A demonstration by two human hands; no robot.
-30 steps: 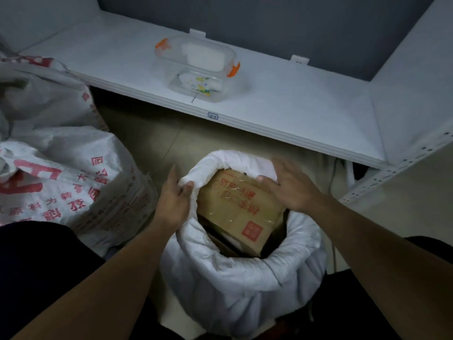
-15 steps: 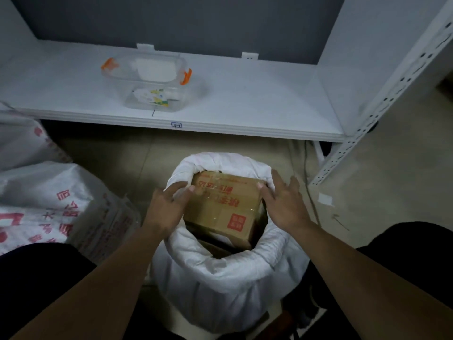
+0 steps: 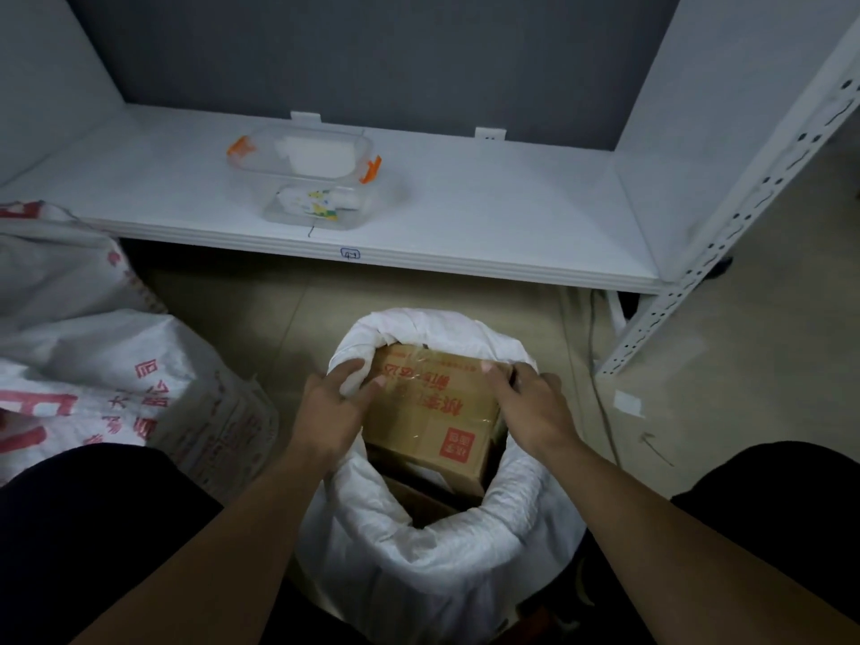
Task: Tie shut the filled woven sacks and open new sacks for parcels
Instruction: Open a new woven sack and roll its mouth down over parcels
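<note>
A white woven sack stands open on the floor between my knees, its rim rolled down. A brown taped cardboard parcel with red print lies on top inside it, over other boxes. My left hand grips the rolled rim on the left, fingers outside and thumb against the parcel. My right hand holds the right side of the rim, thumb on the parcel's top, fingers curled over the edge and hiding the fabric there.
Filled white sacks with red print lie at the left. A low white shelf behind carries a clear container with orange clips. Its perforated upright stands at the right, with a cable on the floor beside it.
The view has swung to the right and tilted up. My left hand shifted so its thumb touches the parcel; my right hand slid to the parcel's right edge and the rim.
</note>
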